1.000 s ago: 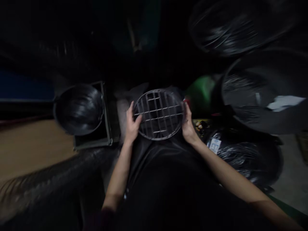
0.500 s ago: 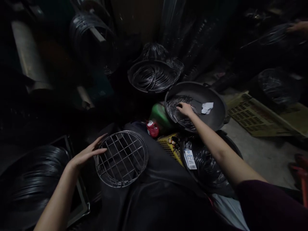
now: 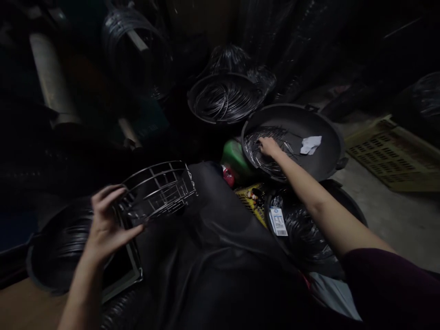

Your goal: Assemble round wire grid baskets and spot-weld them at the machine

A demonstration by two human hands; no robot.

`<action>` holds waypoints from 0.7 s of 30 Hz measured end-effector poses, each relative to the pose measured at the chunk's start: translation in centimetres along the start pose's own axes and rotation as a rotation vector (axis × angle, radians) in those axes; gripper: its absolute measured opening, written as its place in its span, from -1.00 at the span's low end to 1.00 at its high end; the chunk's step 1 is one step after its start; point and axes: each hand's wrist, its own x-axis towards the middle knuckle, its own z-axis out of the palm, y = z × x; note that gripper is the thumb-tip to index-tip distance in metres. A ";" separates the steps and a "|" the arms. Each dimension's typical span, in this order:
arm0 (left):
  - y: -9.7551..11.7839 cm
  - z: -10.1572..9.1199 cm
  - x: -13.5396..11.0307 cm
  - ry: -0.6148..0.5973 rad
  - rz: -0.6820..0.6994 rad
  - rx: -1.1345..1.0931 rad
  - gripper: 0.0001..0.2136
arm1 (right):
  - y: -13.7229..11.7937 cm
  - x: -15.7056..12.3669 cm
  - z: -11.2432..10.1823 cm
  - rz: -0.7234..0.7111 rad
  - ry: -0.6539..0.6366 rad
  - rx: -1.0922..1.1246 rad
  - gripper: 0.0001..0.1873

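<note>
Big black pan [image 3: 330,137] at front right, propped on a coil of black wire [image 3: 305,233], with a yellow slotted crate [image 3: 388,160] lying on the concrete past it. Round wire grid [image 3: 158,188] off to the left, tilted and a bit blurry, right up against the spread fingers [image 3: 106,195] of the left hand [image 3: 105,229]; actual grip impossible to call. Right hand [image 3: 271,147] reaching into the pan, curled fingers [image 3: 263,143] down on a bunch of thin wires [image 3: 256,153], no telling if pinched. Small white rag [image 3: 311,145] nearby in the pan.

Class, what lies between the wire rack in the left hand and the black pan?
Between the wire rack and the black pan, the head view shows a dark cloth and a green container.
</note>
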 end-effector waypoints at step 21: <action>-3.7 9.0 -7.0 -0.150 -0.164 0.029 -0.02 | -14.4 -19.1 3.7 -0.340 0.100 0.718 -0.69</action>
